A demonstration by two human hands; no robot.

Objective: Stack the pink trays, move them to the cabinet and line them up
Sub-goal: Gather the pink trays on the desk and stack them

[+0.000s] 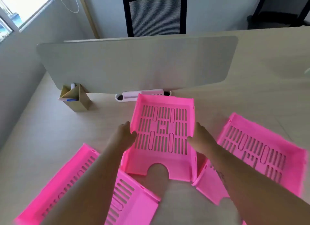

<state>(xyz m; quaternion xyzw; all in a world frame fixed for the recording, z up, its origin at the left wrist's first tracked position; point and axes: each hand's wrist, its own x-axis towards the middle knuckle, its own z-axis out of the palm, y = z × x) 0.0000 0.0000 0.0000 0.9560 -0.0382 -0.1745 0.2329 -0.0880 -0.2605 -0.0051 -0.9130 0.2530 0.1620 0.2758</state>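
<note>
Three pink slotted trays lie on the pale desk (42, 132). The middle tray (163, 137) sits straight ahead with its notched front edge toward me. My left hand (125, 135) grips its left wall and my right hand (200, 139) grips its right wall. Its near end looks slightly raised over the neighbours. The left tray (132, 201) lies angled at the lower left, partly under my left forearm. The right tray (255, 151) lies angled at the right, partly under my right forearm. No cabinet is in view.
A grey divider panel (137, 65) stands across the back of the desk. A tan pen holder (75, 98) stands at the back left, and a white cable slot (134, 96) sits behind the middle tray. A black mesh chair (155, 13) is beyond the panel.
</note>
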